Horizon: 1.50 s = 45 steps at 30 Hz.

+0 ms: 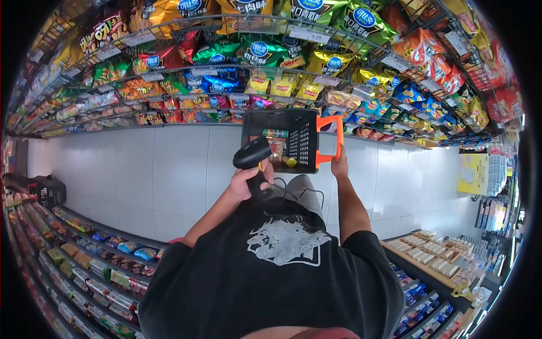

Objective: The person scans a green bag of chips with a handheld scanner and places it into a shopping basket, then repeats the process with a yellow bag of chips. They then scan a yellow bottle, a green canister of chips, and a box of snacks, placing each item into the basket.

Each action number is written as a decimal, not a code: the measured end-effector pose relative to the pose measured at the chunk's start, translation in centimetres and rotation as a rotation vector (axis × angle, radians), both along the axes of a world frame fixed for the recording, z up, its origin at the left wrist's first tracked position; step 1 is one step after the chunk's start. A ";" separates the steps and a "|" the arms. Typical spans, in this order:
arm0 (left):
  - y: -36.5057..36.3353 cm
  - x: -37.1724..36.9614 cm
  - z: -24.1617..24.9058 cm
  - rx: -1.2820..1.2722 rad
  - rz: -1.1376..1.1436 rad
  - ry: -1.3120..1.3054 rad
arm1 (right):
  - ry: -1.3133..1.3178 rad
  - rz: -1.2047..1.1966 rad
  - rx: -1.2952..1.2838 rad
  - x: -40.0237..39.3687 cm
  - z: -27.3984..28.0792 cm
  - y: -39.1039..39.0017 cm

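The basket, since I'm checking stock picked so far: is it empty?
No, the black basket with orange handles holds several packaged items, and the right hand grips its handle while the left hand holds a barcode scanner.

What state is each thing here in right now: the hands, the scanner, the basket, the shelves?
Left hand: closed around scanner grip.
Black handheld barcode scanner: held up, head toward basket.
Right hand: gripping orange handle.
Black plastic shopping basket: held up, a few items inside.
Snack shelves: stocked full.
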<state>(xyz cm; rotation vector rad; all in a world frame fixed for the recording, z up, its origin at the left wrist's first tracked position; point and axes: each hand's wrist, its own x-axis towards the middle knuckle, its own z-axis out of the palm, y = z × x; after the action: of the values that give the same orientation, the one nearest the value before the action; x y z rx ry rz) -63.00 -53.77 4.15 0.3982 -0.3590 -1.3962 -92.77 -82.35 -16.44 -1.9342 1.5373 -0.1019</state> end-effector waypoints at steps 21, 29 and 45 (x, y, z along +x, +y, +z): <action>0.7 -0.3 0.5 0.049 -0.008 0.005 | 0.396 -0.040 0.123 1.7 -3.2 -1.1; 0.4 -0.6 0.2 0.070 0.019 0.045 | 0.427 0.019 0.141 1.7 -2.3 -0.9; -2.9 -3.0 1.8 0.050 0.107 -0.019 | -0.068 0.369 -0.729 11.9 14.3 -9.6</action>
<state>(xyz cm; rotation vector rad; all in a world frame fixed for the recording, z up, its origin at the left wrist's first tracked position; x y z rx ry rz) -66.04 -56.65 5.91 0.4650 -0.3145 -1.3000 -80.89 -91.98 -2.11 -2.7093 1.1507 -0.6313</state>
